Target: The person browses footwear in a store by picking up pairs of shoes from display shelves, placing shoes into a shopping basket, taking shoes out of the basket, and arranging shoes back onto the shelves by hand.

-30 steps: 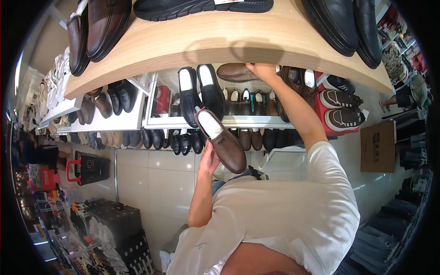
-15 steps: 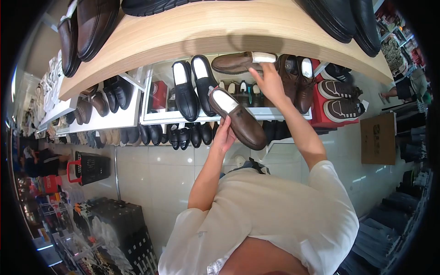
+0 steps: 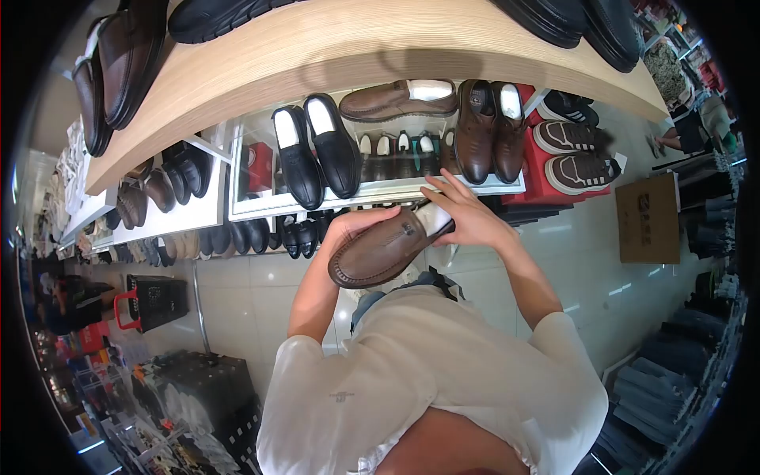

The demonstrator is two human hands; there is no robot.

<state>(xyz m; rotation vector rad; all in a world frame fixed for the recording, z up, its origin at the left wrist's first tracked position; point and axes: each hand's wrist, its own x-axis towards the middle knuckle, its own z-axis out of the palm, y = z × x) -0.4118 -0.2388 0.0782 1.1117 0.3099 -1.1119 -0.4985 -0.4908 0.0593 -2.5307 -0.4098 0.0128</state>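
A brown leather loafer [image 3: 380, 249] with white stuffing inside is held between my two hands, in front of the display shelf. My left hand [image 3: 348, 228] grips its side near the toe, the thumb along the upper edge and the other fingers hidden behind. At the heel end my right hand [image 3: 471, 214] wraps the shoe, its fingers stretched over the heel and the thumb below. The matching brown loafer [image 3: 376, 103] lies sideways on the glass-topped shelf. Left of it stands a pair of black loafers [image 3: 313, 154].
A curved wooden shelf [image 3: 317, 63] overhangs the glass shelf. Brown lace-up shoes [image 3: 475, 142] stand at the right, beside sneakers [image 3: 582, 174] on red boxes. A cardboard box [image 3: 647, 218] is on the right, a black shopping basket [image 3: 162, 301] on the left.
The held loafer has come closer to my body and turned, its toe now to the lower left. My right hand has moved down from the shelved loafer to the held shoe's heel.
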